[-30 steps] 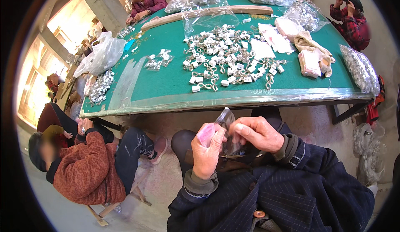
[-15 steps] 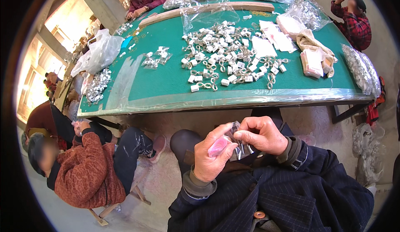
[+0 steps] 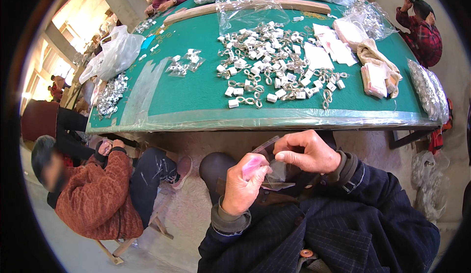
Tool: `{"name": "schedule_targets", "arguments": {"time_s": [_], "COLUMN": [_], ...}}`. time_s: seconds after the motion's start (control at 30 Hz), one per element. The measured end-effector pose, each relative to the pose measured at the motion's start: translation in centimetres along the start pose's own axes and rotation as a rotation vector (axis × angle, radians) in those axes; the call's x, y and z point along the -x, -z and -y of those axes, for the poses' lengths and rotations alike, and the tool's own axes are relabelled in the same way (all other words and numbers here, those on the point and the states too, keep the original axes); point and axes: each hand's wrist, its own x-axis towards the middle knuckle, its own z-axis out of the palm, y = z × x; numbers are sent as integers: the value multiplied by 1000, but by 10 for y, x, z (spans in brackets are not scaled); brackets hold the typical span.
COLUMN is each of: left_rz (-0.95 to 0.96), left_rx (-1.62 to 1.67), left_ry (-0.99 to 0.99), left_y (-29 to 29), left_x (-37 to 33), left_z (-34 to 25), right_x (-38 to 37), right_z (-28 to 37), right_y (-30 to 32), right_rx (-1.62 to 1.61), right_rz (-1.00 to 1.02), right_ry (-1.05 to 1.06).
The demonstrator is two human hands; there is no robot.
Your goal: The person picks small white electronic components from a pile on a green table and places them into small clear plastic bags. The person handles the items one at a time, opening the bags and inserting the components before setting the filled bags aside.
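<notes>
My left hand (image 3: 241,190) is closed, thumb pressed against the fingers, on a small pink piece (image 3: 252,167) and thin clear plastic bags (image 3: 278,171). Whether the pink piece is a packet or a soft pad, I cannot tell. The plastic fans out to the right of the thumb, over my lap. My right hand (image 3: 309,151) hovers just above it, fingers curled and thumb drawn toward the index finger. Anything in that pinch is too small to make out. Beyond my hands, a spread of small white blocks with metal chain links (image 3: 277,67) lies on the green table (image 3: 196,96).
A wooden bar (image 3: 245,6) lies across the table's far part. Filled clear bags (image 3: 429,89) line the right edge, near a cloth pouch (image 3: 387,69) and paper stacks. A white plastic bag (image 3: 115,52) stands at left. A co-worker in a rust-coloured jacket (image 3: 98,199) sits close on my left.
My right hand has shifted up slightly from the plastic, and my left hand has tilted. The clear plastic now spreads out between them. The co-worker at left has bent lower.
</notes>
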Motion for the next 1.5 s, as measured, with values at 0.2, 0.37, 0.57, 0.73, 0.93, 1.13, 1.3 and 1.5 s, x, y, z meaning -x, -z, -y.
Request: {"name": "schedule_targets", "arguments": {"time_s": [0.2,0.37,0.57,0.73,0.93,1.13,1.3,1.5], "left_rz": [-168,-119,-166,-137,-87,-25,-4,25], "left_rx": [-165,-23,-12,54,48,-91,-150,-93], "left_ry": [-50,-44,-51,-59,-87,-102,-137,-189], "left_y": [8,15,25,26,18,4,-11,-18], "left_x": [-2,-3,-2,-6,-11,-22,-25,-16], "left_z": [6,17,22,24,26,18,6,-2], "right_x": [-67,-113,-122,-116,-103,-79,-47,-23], "right_z": [-17,-38,-51,-48,-39,-9,28,48], "right_y": [17,24,39,50,52,41,26,24], "right_rx": [733,1155,1116,829,503,186,450,551], "right_rz": [-202,-93,-109,-273,-413,-420,-310,-277], "right_ry": [407,401,362,220,213,203,432,468]}}
